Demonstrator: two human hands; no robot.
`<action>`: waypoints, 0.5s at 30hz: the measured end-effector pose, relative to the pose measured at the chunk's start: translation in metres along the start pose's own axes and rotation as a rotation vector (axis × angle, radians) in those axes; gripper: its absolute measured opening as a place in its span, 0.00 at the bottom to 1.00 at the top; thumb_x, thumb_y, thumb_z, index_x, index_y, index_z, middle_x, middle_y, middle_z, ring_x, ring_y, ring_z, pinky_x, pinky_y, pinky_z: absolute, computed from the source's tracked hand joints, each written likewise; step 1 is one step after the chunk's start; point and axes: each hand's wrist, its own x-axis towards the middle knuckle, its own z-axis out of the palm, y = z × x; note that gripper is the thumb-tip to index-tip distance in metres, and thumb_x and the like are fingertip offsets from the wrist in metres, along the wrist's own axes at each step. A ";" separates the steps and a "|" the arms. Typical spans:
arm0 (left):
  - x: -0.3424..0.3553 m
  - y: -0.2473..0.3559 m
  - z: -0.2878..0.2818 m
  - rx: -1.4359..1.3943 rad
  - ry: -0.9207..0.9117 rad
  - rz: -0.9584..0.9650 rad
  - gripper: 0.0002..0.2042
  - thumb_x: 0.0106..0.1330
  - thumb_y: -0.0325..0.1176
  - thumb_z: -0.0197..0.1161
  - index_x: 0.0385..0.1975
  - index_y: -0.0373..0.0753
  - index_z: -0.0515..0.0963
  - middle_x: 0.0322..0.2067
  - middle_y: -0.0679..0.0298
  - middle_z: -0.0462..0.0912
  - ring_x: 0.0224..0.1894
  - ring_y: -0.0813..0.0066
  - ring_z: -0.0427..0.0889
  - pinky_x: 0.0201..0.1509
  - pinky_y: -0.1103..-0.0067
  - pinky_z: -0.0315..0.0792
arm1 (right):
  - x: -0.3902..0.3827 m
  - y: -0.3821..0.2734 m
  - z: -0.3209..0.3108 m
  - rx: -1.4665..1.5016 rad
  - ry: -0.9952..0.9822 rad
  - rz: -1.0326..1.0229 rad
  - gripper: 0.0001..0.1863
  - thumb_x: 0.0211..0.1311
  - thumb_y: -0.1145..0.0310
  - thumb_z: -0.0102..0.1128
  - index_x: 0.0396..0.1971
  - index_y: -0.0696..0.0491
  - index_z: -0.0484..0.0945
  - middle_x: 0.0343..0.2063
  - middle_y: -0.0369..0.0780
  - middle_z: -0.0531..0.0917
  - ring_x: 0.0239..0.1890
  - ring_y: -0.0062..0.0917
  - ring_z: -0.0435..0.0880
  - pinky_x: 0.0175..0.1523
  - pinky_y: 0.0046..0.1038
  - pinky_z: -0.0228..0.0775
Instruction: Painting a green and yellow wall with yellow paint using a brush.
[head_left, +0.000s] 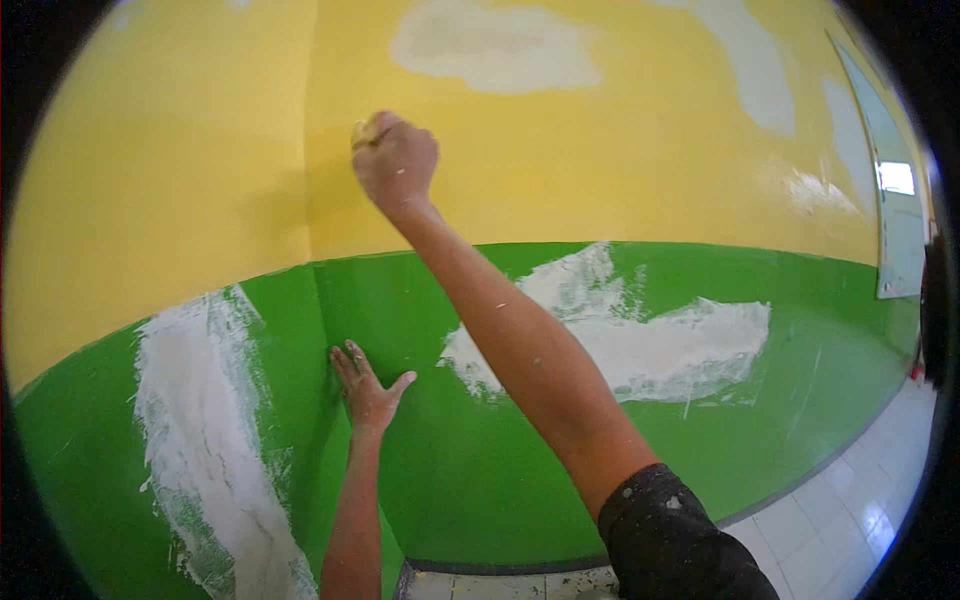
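Observation:
My right hand [400, 165] is raised in front of the yellow wall [560, 170], just right of the corner. Its fingers are closed, and a small yellowish edge of something shows at the knuckles; the fist hides the rest, so its kind does not show. Lower down, my left hand [370, 395] rests on the green lower wall [450, 480] close to the corner, fingers stretched out and thumb apart, holding nothing. Whitish specks cover both hands. Behind my right forearm lies a rough white filler patch [670, 350] on the green paint.
A tall white filler patch [205, 420] runs down the green wall on the left. Pale patches [490, 45] mark the upper yellow wall. At the far right hangs a glassy panel [890, 190]. Below, a dark skirting [500, 568] borders the tiled floor [830, 520].

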 end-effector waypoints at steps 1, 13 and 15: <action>0.000 -0.002 0.001 -0.007 -0.007 0.009 0.62 0.46 0.67 0.66 0.70 0.37 0.34 0.70 0.41 0.30 0.72 0.46 0.31 0.68 0.47 0.47 | 0.006 0.017 -0.013 -0.031 0.081 -0.036 0.10 0.49 0.63 0.63 0.19 0.51 0.75 0.14 0.42 0.78 0.19 0.41 0.78 0.27 0.39 0.68; 0.001 -0.006 0.011 -0.031 0.057 0.088 0.60 0.49 0.66 0.65 0.69 0.31 0.37 0.68 0.34 0.33 0.72 0.41 0.34 0.73 0.57 0.38 | 0.089 0.252 -0.422 0.290 0.184 0.211 0.11 0.55 0.79 0.53 0.37 0.66 0.79 0.26 0.44 0.84 0.21 0.26 0.83 0.28 0.26 0.82; 0.000 -0.005 0.010 -0.013 0.027 0.061 0.60 0.49 0.66 0.64 0.69 0.31 0.38 0.68 0.34 0.34 0.72 0.41 0.34 0.73 0.57 0.39 | 0.097 0.256 -0.447 0.145 0.249 0.193 0.11 0.55 0.77 0.54 0.35 0.66 0.80 0.26 0.44 0.84 0.21 0.27 0.83 0.27 0.25 0.80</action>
